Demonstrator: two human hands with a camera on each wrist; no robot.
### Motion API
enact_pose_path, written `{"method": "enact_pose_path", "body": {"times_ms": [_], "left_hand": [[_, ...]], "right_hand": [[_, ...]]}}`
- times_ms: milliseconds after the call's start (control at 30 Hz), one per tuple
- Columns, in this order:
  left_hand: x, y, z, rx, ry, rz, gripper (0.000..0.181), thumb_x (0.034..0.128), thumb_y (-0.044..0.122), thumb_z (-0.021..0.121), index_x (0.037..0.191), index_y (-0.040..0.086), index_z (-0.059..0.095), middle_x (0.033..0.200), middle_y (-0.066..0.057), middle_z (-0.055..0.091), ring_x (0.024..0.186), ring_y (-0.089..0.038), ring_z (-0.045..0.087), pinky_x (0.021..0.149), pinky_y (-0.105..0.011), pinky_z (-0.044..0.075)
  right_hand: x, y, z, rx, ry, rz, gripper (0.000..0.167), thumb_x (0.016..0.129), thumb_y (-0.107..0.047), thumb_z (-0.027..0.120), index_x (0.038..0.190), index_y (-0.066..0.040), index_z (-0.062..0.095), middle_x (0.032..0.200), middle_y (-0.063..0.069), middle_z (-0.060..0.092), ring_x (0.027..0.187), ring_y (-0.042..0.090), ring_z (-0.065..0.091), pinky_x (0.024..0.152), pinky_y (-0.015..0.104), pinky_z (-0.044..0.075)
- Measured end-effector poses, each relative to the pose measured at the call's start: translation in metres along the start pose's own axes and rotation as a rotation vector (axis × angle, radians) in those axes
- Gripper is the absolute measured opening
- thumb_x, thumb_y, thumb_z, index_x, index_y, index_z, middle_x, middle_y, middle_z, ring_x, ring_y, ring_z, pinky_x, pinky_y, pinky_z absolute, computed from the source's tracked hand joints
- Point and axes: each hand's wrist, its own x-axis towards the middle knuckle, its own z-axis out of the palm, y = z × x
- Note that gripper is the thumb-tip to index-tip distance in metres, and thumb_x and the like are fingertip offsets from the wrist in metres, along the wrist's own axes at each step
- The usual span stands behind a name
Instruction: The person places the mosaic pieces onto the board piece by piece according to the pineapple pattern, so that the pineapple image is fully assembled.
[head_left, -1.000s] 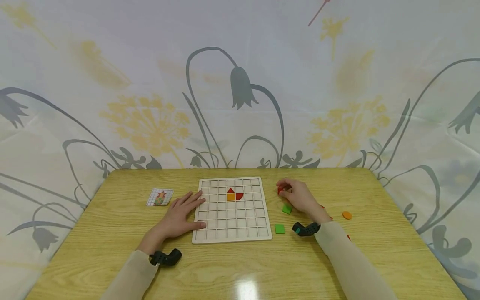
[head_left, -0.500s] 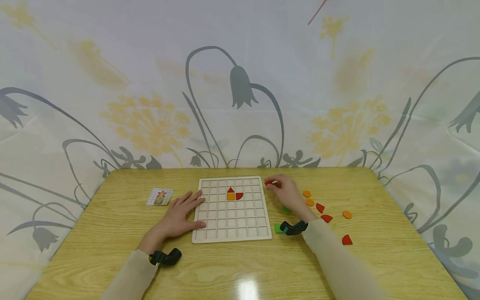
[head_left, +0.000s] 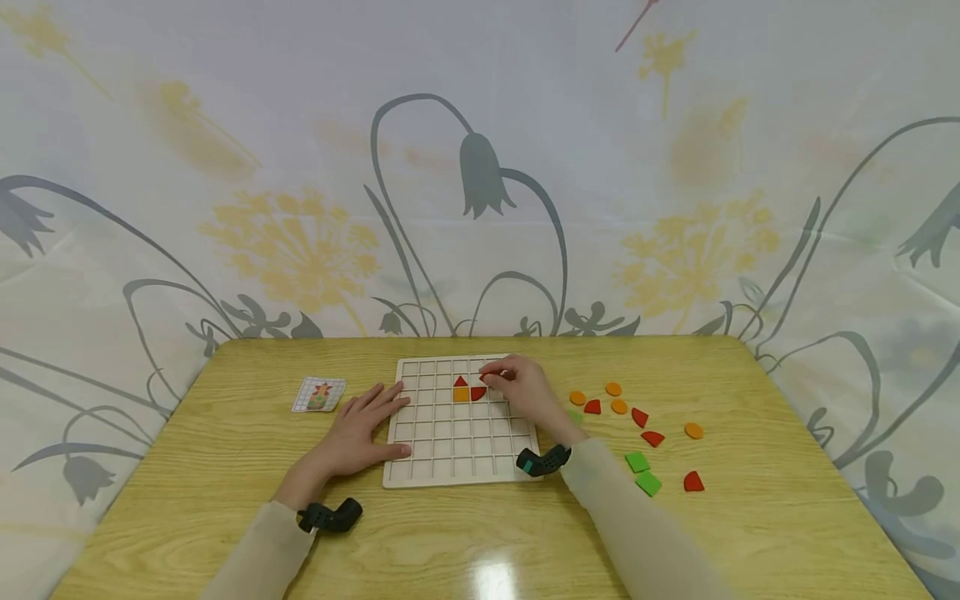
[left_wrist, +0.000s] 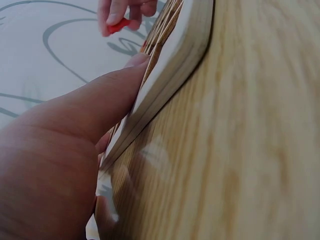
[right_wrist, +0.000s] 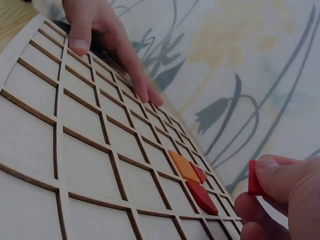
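Observation:
A white grid board (head_left: 431,454) lies on the table. Its cells hold an orange square tile (head_left: 461,395), a red triangle tile (head_left: 461,381) above it and a red quarter-round tile (head_left: 477,393) on its right. My left hand (head_left: 362,433) rests spread on the board's left edge, fingers and thumb over the rim. Over the upper right of the board, my right hand (head_left: 529,395) pinches a small red tile (right_wrist: 254,178) between thumb and fingers. In the right wrist view that tile appears raised off the grid; the fingers hide its full shape.
Right of the board lie loose tiles: orange rounds (head_left: 693,431), red quarter-rounds (head_left: 653,438) and green squares (head_left: 648,483). A small pattern card (head_left: 318,394) lies left of the board. A patterned cloth (head_left: 480,250) stands behind the table.
My right hand has moved left from beside the board to above it, carrying the red tile. Loose tiles it covered now show. My left hand has stayed in place.

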Motion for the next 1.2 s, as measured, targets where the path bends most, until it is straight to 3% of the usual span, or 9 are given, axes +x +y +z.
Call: {"method": "enact_pose_path", "body": {"times_ms": [133, 267, 500, 633, 933, 1200], "left_hand": [[-0.001, -0.001, 0.001, 0.002, -0.005, -0.007, 0.078, 0.0902, 0.052, 0.069, 0.153, 0.014, 0.043, 0.164, -0.005, 0.024, 0.150, -0.038, 0.015, 0.111, -0.068, 0.010], [-0.001, -0.002, 0.001, 0.008, -0.004, -0.009, 0.078, 0.0901, 0.052, 0.069, 0.153, 0.014, 0.043, 0.164, -0.005, 0.025, 0.149, -0.037, 0.015, 0.111, -0.068, 0.010], [-0.001, -0.001, 0.000, 0.007, -0.001, -0.010, 0.077, 0.0901, 0.051, 0.069, 0.153, 0.014, 0.044, 0.163, -0.005, 0.025, 0.149, -0.037, 0.015, 0.111, -0.067, 0.010], [-0.001, 0.000, 0.000, 0.008, -0.003, -0.011, 0.077, 0.0903, 0.052, 0.069, 0.153, 0.014, 0.044, 0.163, -0.006, 0.025, 0.149, -0.037, 0.015, 0.111, -0.067, 0.010], [0.000, 0.000, 0.001, 0.009, 0.005, -0.008, 0.077, 0.0903, 0.051, 0.069, 0.152, 0.013, 0.044, 0.163, -0.005, 0.026, 0.149, -0.037, 0.016, 0.111, -0.067, 0.011], [0.000, 0.000, 0.000, 0.011, 0.011, 0.002, 0.077, 0.0900, 0.052, 0.068, 0.152, 0.013, 0.045, 0.163, -0.006, 0.026, 0.149, -0.038, 0.017, 0.110, -0.068, 0.012]], "right_hand": [[0.002, -0.003, 0.010, 0.020, -0.010, 0.014, 0.022, 0.097, -0.014, 0.067, 0.116, -0.005, 0.073, 0.093, 0.001, 0.065, 0.073, 0.015, 0.064, 0.063, 0.028, 0.051], [0.004, -0.005, 0.015, 0.049, -0.018, 0.005, 0.014, 0.096, -0.012, 0.068, 0.109, -0.008, 0.073, 0.096, 0.001, 0.067, 0.076, 0.014, 0.066, 0.065, 0.029, 0.053], [0.007, -0.008, 0.023, -0.092, -0.044, -0.102, 0.013, 0.094, -0.007, 0.070, 0.103, -0.010, 0.079, 0.106, 0.003, 0.067, 0.097, 0.019, 0.064, 0.081, 0.031, 0.055], [0.008, -0.012, 0.031, -0.145, -0.055, -0.122, 0.012, 0.093, -0.009, 0.072, 0.101, -0.010, 0.080, 0.112, 0.005, 0.069, 0.104, 0.022, 0.064, 0.084, 0.031, 0.054], [0.014, -0.019, 0.050, -0.168, -0.025, -0.147, 0.005, 0.086, -0.008, 0.079, 0.087, -0.013, 0.078, 0.095, -0.001, 0.065, 0.088, 0.013, 0.065, 0.076, 0.023, 0.054], [0.015, -0.025, 0.059, -0.215, -0.047, -0.082, 0.009, 0.085, -0.013, 0.082, 0.083, -0.015, 0.073, 0.094, -0.003, 0.058, 0.082, 0.013, 0.057, 0.075, 0.026, 0.050]]}}
